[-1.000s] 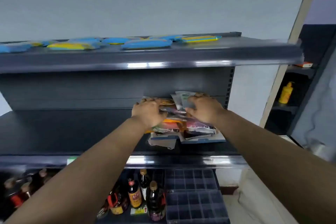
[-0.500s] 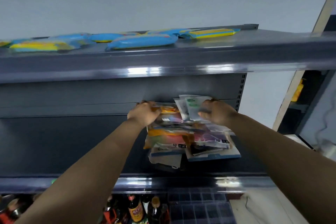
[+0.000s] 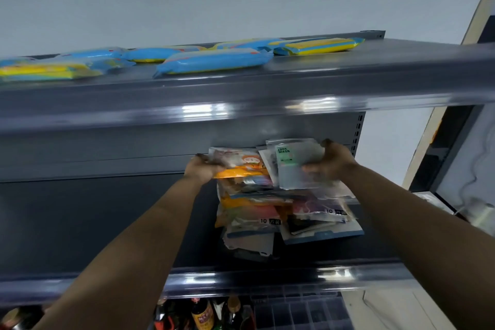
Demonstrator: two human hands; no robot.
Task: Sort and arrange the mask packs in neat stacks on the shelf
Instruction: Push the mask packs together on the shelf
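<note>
Hands (image 3: 205, 167) (image 3: 333, 162) since lifted packs (image 3: 294, 166) off pile (image 3: 281, 214).

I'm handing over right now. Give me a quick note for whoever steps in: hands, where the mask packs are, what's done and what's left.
Left hand: grips the orange mask pack at the back left of the pile.
Right hand: holds the clear pack labelled FACE MASK, lifted at the back right.
Pile of mask packs: loose and overlapping on the middle shelf, right of centre.
Done: no neat stack yet.
Left: sort the packs and set them in tidy stacks on the bare shelf to the left.
Blue and yellow packets lie on the top shelf.
</note>
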